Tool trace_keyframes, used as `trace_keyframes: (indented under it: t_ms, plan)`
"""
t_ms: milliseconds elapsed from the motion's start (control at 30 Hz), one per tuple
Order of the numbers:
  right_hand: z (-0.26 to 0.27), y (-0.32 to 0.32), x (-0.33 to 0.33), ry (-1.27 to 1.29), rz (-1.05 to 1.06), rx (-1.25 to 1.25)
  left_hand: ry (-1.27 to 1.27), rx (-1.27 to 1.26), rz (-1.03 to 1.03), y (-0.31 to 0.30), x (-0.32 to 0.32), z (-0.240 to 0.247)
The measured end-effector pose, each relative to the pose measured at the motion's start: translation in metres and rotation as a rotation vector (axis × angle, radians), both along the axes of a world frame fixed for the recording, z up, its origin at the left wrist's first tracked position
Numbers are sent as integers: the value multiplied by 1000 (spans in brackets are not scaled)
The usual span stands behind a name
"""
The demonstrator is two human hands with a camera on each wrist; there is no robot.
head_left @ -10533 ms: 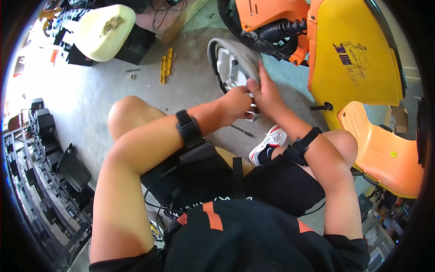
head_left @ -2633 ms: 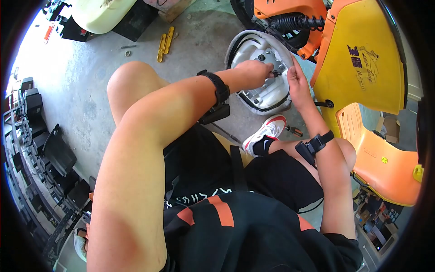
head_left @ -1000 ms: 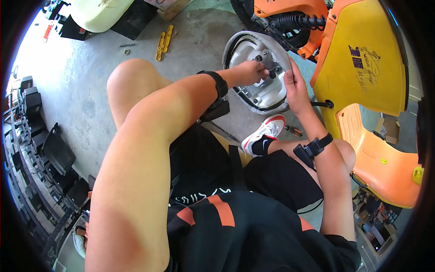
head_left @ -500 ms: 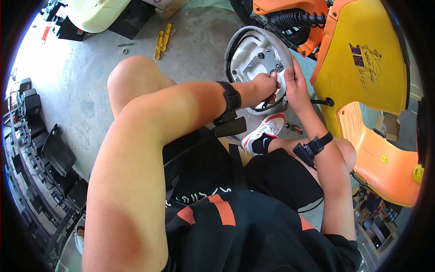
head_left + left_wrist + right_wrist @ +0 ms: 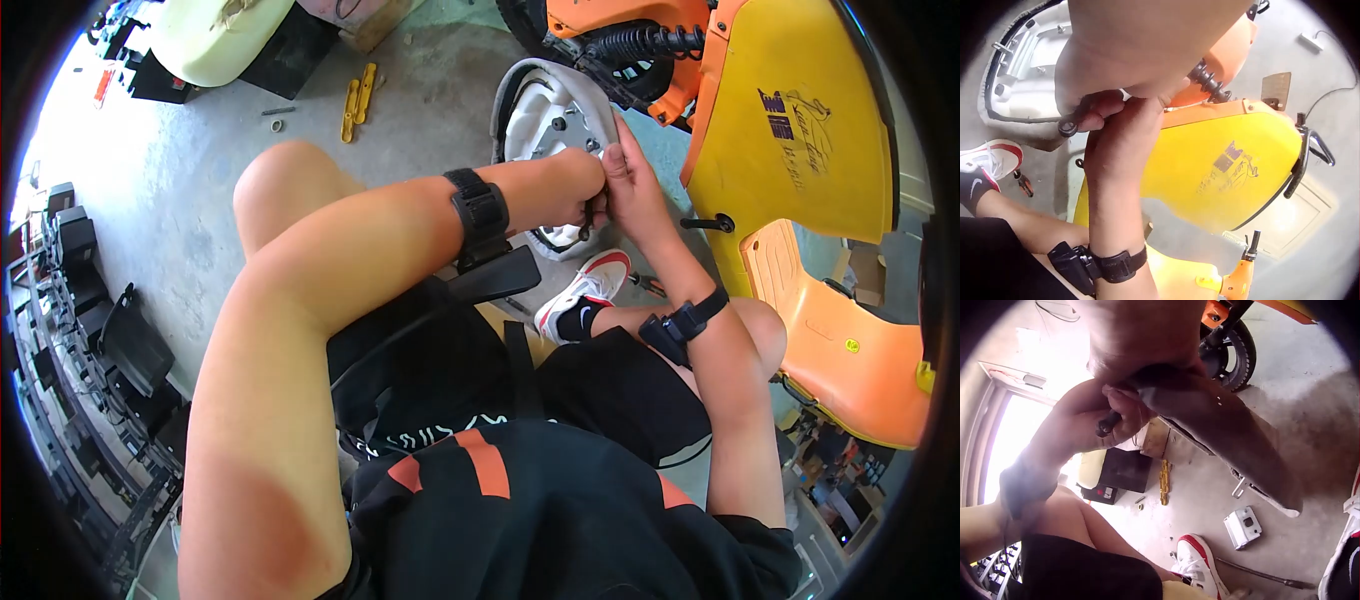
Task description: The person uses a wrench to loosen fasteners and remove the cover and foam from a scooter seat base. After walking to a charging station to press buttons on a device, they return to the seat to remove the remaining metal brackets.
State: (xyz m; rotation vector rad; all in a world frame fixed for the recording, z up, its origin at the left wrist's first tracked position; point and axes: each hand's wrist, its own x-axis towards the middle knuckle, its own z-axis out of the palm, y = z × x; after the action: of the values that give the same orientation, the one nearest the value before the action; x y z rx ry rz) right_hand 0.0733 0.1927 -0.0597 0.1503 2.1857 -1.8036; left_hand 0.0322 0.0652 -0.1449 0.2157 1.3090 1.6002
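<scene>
A grey-covered seat (image 5: 606, 105) is held tilted, its white underside (image 5: 530, 125) with a metal plate and dark knobs facing the body. My right hand (image 5: 638, 195) grips its right edge, thumb on the near side. Beside it, my left hand (image 5: 565, 188) is curled round a dark tool (image 5: 587, 228); the tool's round end (image 5: 1067, 129) pokes out below the fingers in the left wrist view. The two hands touch or nearly touch. In the right wrist view the seat's grey cover (image 5: 1222, 425) hides the underside. Whether the tool meets a fastener cannot be seen.
An orange and yellow vehicle (image 5: 790, 130) stands at the right. Yellow parts (image 5: 357, 104) and a short rod (image 5: 278, 111) lie on the floor. A screwdriver (image 5: 648, 285) is by the shoe (image 5: 590, 290). A metal bracket (image 5: 1242, 527) and long rod (image 5: 1266, 575) lie below the seat.
From over the metal plate, my left hand has moved down and right, close to my right hand. The seat has turned more edge-on and shifted slightly left, still in my right hand.
</scene>
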Motion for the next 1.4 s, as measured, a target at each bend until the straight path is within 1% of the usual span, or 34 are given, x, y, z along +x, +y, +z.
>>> trace_keyframes:
  t_ms: [33,67,100,133,200,233,300,333,400,533,633,667,733,767,833,867,900,933,967,1033,1067,1133,1200,1333,1400]
  plan:
    - [0,-3,0,23,7,-5,-60,-27,27,-3,-1,3]
    - [1,-6,1,45,12,-9,-59,-30,22,-6,0,25]
    - [5,-9,2,29,6,-49,-226,-67,132,-10,3,60]
    - [5,-9,2,31,1,-52,-393,-104,244,-11,4,79]
    - [5,-8,3,63,9,79,-438,-93,240,-9,6,71]
    - [5,-7,3,64,8,78,-487,-78,240,-9,6,67]
    - [5,-6,1,100,37,160,-485,-69,231,-9,7,67]
    - [3,-5,0,102,40,159,-483,-58,223,-10,8,66]
    - [-7,-1,-1,189,41,210,-473,-82,263,-7,11,65]
    - [-21,6,-4,260,57,209,-410,-133,336,-5,20,53]
    - [-17,7,-4,245,63,183,-463,-148,297,-7,17,60]
    - [-16,7,-3,250,73,195,-463,-149,293,-6,17,55]
    - [-11,6,-2,252,83,206,-437,-80,313,-4,19,44]
    - [-5,4,-1,229,80,179,-438,-81,314,-4,21,45]
    - [-4,3,-2,206,80,151,-357,-111,321,-5,24,45]
    - [-8,4,-3,273,73,177,-358,-110,323,-6,24,40]
    - [-11,5,-4,341,68,204,-262,-142,287,-7,24,35]
    - [-12,7,-4,341,71,205,-165,-174,251,-7,24,31]
    - [-12,7,-3,339,64,207,-167,-172,252,-7,23,30]
    - [-14,8,-3,336,56,208,-56,-261,240,-7,23,28]
    - [-15,9,-3,335,57,191,-58,-261,241,-9,21,23]
    - [-16,9,-4,334,61,174,192,-332,166,-14,15,13]
    - [-13,8,-3,286,41,175,204,-349,146,-16,13,16]
    - [-18,18,-5,308,48,192,306,-431,112,-14,10,8]
    - [-21,23,-6,266,34,201,341,-453,102,-19,9,10]
